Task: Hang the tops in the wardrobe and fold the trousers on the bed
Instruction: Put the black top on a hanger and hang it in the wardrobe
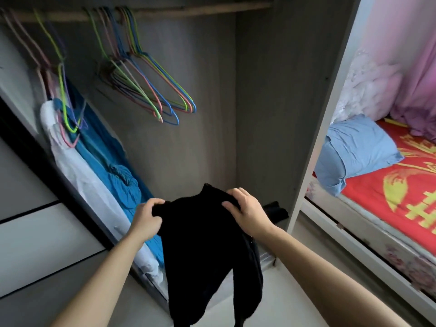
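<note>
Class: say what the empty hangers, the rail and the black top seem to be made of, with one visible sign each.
Hangers: probably plastic-coated wire; thin, glossy, bright colours. Rail: looks like bare wood; matt tan, uneven. Top: soft matt fabric, maybe knit; it drapes limply.

Body in view: two arms only.
- left hand (147, 217): bare; back of hand and knuckles show.
- right hand (247, 212): bare; fingers and thumb show. Nails look short, but the detail is soft.
- left forearm (101, 274): bare from wrist to the bottom frame edge, slim, widening toward the elbow end.
- right forearm (330, 272): the same, bare from wrist to frame edge.

Anything worn higher up lies outside the frame.
</note>
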`<state>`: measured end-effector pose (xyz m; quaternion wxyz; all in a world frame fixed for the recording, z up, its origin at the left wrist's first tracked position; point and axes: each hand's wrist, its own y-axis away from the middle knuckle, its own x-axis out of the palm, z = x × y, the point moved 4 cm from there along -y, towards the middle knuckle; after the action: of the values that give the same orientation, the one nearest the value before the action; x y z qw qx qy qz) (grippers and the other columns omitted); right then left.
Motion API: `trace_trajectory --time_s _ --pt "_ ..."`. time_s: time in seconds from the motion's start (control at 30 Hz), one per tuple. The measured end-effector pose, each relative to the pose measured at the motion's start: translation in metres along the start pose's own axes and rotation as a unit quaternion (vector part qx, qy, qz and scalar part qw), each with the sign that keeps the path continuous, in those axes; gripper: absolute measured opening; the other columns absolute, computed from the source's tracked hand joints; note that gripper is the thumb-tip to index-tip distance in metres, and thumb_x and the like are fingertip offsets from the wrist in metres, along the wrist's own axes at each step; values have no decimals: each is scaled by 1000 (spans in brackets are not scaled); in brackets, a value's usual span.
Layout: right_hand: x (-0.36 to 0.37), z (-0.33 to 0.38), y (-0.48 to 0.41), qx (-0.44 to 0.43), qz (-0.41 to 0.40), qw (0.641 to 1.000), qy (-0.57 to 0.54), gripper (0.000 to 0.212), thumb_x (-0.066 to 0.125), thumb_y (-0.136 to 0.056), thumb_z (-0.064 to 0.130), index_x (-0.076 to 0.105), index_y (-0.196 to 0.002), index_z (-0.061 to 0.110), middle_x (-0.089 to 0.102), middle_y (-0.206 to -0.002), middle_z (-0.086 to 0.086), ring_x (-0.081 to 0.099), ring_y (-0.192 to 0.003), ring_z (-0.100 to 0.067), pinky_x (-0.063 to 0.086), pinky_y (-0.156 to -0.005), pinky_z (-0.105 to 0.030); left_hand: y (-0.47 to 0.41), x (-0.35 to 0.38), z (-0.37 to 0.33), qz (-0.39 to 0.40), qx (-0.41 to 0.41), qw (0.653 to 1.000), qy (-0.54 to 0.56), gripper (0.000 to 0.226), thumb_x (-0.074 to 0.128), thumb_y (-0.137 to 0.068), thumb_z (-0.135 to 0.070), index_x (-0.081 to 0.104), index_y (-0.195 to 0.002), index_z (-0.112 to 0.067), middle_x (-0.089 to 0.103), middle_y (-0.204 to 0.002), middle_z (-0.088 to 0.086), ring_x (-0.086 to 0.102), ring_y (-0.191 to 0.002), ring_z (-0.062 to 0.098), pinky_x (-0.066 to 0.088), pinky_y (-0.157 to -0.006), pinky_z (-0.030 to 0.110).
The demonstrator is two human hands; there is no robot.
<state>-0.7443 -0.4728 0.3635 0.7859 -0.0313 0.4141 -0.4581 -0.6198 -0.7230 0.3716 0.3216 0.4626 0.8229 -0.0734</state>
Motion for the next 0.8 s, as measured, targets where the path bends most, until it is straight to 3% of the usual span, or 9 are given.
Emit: trace_trajectory --time_s 0.07,0.17,0.23,0.3,0.37,0.43,0.57,0.67,0.8 --pt "11 15 -14 -24 6 1000 -4 23 61 -99 24 61 -115 9 58 -99 -2 59 -89 -19 48 -82 -33 -6 5 4 97 21 994 -52 59 41 -87 15 49 -136 -15 37 -141 9 50 -122 29 49 -89 38" --pt "26 38 -31 -58 1 998 -7 20 60 -99 22 62 -116 12 56 -99 1 58 -87 -16 49 -82 -32 -7 13 1 147 38 988 25 69 52 -90 3 33 -149 -28 22 -148 -12 31 -140 17 39 -100 30" --pt "27 45 -35 -75 32 997 -5 19 60 -98 21 62 -116 16 53 -99 4 57 -87 -13 49 -82 -29 -9 21 -4 158 63 983 61 85 64 -89 -7 18 -155 -37 19 -145 -20 21 -139 9 29 -113 32" --pt "33 55 -41 -104 83 991 9 20 59 -98 20 62 -119 18 52 -100 5 58 -88 -14 49 -85 -27 -17 21 -7 193 102 971 99 94 66 -88 -6 10 -156 -39 19 -150 -23 21 -138 3 26 -112 24" --pt "31 63 -51 -129 111 985 30 23 59 -98 20 63 -121 18 51 -102 5 59 -92 -15 49 -87 -26 -25 21 -10 248 142 952 114 82 65 -88 0 26 -153 -29 40 -149 -14 38 -134 3 34 -103 13" --pt "23 63 -63 -126 111 984 54 24 60 -98 21 64 -122 20 52 -105 3 59 -95 -16 50 -90 -28 -31 21 -11 262 142 946 124 43 67 -91 -5 58 -132 -16 68 -123 -5 60 -116 10 46 -90 14" --pt "4 50 -92 -59 104 982 144 32 69 -92 40 65 -118 24 51 -103 7 61 -96 -20 52 -87 -38 -49 1 -20 73 145 969 184 10 62 -96 -14 69 -104 -17 76 -93 -7 71 -95 17 51 -72 13" --pt "1 45 -115 -21 118 981 152 45 71 -82 61 67 -113 28 56 -101 14 62 -99 -15 52 -87 -33 -56 -17 -42 -33 188 964 186 23 59 -94 -5 60 -99 -28 71 -92 -21 65 -91 -2 44 -74 6" --pt "-10 41 -154 35 30 993 109 47 47 -91 71 63 -93 27 66 -83 11 64 -81 -13 52 -74 -36 -67 -36 -52 -119 243 947 174 35 56 -86 10 61 -94 -24 70 -84 -6 65 -79 3 49 -74 17"
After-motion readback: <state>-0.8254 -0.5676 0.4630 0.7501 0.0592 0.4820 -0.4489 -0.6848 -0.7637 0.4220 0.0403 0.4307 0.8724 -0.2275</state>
